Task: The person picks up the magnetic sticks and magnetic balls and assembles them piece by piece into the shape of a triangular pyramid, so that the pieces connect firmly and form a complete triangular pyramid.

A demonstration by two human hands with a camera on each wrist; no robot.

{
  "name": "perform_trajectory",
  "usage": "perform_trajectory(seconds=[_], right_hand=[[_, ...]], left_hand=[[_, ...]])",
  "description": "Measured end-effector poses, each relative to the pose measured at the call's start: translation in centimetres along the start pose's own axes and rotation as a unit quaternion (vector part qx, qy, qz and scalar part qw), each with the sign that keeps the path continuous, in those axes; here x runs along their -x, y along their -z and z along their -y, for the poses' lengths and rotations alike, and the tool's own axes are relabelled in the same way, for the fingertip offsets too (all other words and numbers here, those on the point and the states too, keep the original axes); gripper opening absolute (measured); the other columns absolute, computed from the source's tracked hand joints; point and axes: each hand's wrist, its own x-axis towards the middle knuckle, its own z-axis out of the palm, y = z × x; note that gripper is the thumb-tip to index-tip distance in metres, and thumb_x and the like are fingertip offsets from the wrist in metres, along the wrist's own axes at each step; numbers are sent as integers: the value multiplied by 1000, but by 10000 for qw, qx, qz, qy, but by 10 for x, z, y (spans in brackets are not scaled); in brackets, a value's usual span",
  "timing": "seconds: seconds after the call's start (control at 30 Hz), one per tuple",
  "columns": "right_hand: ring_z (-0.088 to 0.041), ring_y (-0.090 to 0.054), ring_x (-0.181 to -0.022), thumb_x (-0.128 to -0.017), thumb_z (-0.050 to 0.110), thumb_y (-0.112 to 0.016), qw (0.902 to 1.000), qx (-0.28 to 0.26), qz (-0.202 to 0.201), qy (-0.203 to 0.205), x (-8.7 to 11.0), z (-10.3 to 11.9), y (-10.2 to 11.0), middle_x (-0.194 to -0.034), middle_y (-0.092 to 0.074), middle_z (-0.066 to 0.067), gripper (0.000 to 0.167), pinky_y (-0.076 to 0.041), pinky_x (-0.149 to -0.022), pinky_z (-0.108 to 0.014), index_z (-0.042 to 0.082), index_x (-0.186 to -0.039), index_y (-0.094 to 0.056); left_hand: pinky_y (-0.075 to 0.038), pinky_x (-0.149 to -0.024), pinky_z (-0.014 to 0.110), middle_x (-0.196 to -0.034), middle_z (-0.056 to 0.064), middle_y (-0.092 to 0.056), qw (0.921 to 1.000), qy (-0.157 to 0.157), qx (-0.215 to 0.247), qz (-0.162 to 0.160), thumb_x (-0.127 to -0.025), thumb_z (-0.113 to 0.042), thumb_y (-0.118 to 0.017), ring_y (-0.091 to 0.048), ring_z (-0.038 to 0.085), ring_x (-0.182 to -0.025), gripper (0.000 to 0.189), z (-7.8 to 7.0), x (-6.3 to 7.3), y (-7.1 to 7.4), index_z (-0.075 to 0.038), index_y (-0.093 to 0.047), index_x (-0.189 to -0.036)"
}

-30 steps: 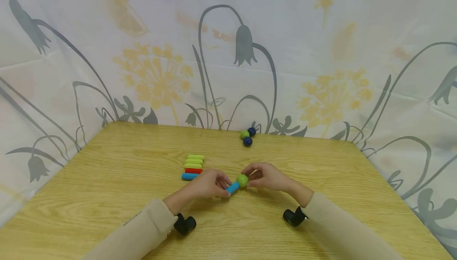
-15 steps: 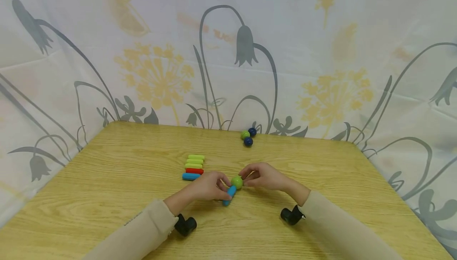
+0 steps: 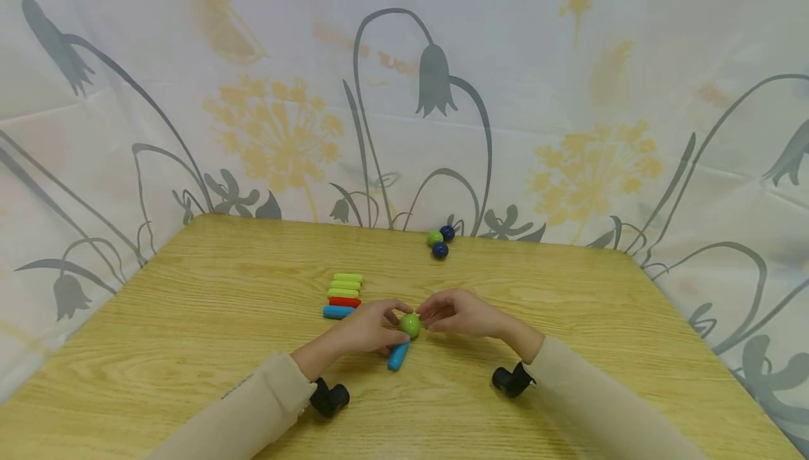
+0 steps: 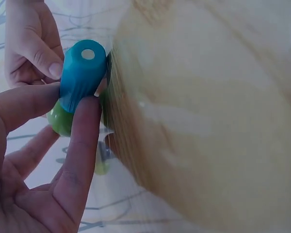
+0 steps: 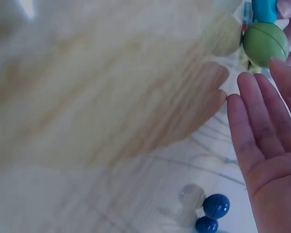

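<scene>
left hand (image 3: 369,327) pinches blue stick (image 3: 398,356), right hand (image 3: 464,314) is loose; a bump could roll green ball (image 3: 410,325) to desk's (image 3: 569,298) edge.

Blue stick (image 5: 265,9) cut off by right-wrist view's top edge; lettering (image 3: 237,385) on left sleeve (image 3: 243,414) illegible.

In head view, beige-sleeved left arm (image 3: 246,404) points toward two o'clock; bare left hand (image 3: 366,328) pinches, thumb against finger side. Beige-sleeved right arm (image 3: 607,400) points toward ten; bare right hand (image 3: 468,314), fingers extended, at left hand's three o'clock.
</scene>
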Motion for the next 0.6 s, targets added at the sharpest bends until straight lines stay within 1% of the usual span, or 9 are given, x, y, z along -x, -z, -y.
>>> perform_trajectory(seconds=[0.13,0.2,0.3,0.43,0.6], right_hand=[[-24,-62,-96,-89,2,-62,9988,375,-266,-177,-1,-3,5,-104,-64,-14,26,-51,-79,-25,-4,-114,-61],[-25,-62,-96,-89,2,-62,9982,407,-362,-235,-3,-5,7,-104,-64,-14,25,-51,-78,-26,-4,-113,-61],[-25,-61,-96,-89,4,-62,9976,437,-467,-268,-8,-7,9,-104,-63,-14,25,-50,-80,-28,-4,-112,-61],[-22,-61,-97,-89,6,-63,9973,468,-493,-272,-17,-9,8,-105,-63,-12,25,-50,-82,-29,-2,-112,-62],[-20,-61,-96,-89,7,-64,9982,399,-415,-161,-27,-7,4,-104,-64,-12,24,-51,-78,-28,-2,-112,-62]], left_hand=[[-54,-61,30,-108,16,-55,9999,70,48,-63,-85,-10,-69,-63,18,-66,35,2,0,0,-2,-56,-117],[-55,-61,30,-106,14,-55,9997,129,164,-93,-84,-10,-70,-63,18,-67,32,3,1,-1,-1,-56,-112],[-55,-62,30,-100,12,-55,9996,116,255,-106,-84,-10,-70,-63,18,-67,28,5,2,0,0,-56,-106],[-54,-62,30,-96,10,-54,9994,90,333,-81,-83,-10,-71,-64,19,-68,28,7,6,0,1,-55,-103],[-54,-64,30,-96,9,-54,9990,118,425,-102,-82,-10,-72,-64,18,-70,29,9,12,2,1,-53,-101]])
